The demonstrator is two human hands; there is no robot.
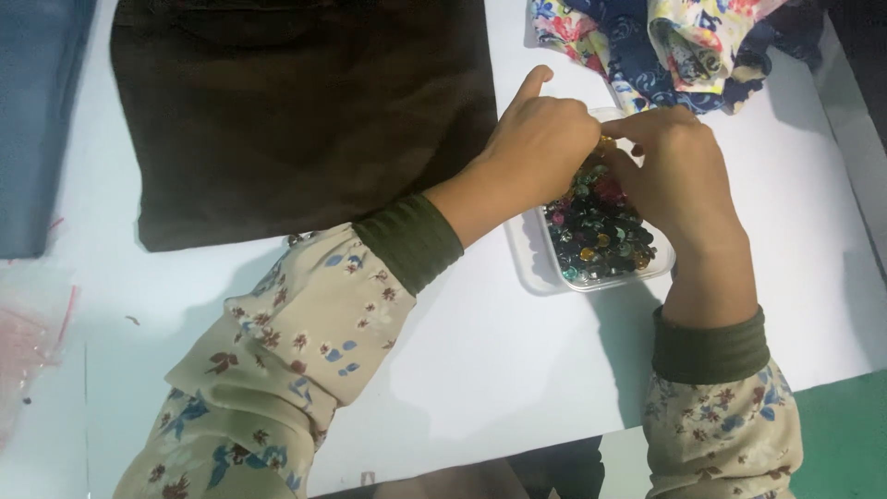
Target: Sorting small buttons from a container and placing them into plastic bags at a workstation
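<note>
From the head view, both hands met over a clear plastic tray (531,268) that sat on the white worktop (480,360) toward its far right part. The tray was packed with small glossy beads (599,236) in dark blue, green, red and gold.

The left hand (540,143) came in from the near left, its forearm slanting across the worktop in a floral sleeve (296,342) with a dark green cuff (411,242). Its fingers were curled in tight over the far end of the tray, the thumb sticking up toward the far edge. Something small and yellowish showed right where the fingertips met, but whether they truly had hold of it, I could not tell.

The right hand (679,180) reached up from the near right edge, its own green cuff (711,346) and floral sleeve below it. Its fingers were bent down and bunched against those of the left hand, over the beads; what they pinched, if anything, was hidden.

Just left of the tray lay a dark brown cloth (305,111), spread flat and running to the far edge, the left hand resting over its right border. At the far right corner sat a bunched floral fabric (665,46) in blue, red and cream, just beyond the hands. A blue cloth (37,111) lay along the left edge, with a clear plastic bag (28,342) nearer on that side.
</note>
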